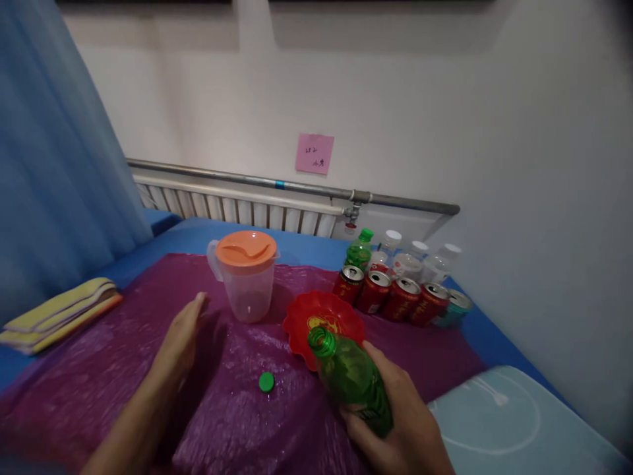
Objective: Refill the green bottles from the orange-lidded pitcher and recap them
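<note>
My right hand [408, 412] is wrapped round a green plastic bottle [353, 379]. The bottle has no cap on and tilts, its mouth pointing up and left over the edge of a red scalloped plate [297, 313]. On the purple plastic sheet [237, 422] lies a green bottle cap [266, 382], between my two hands. My left hand [182, 333] is empty, with its fingers stretched out, to the left of a clear plastic pitcher [250, 293] and apart from it. An orange lid [246, 249] covers the pitcher.
Several drink cans [406, 297] stand in a row at the right, with a green bottle [359, 251] and several clear bottles [418, 260] behind them. Folded yellow cloths [62, 310] lie at the left beside a blue curtain [64, 145]. A radiator [247, 208] and pipe run along the wall.
</note>
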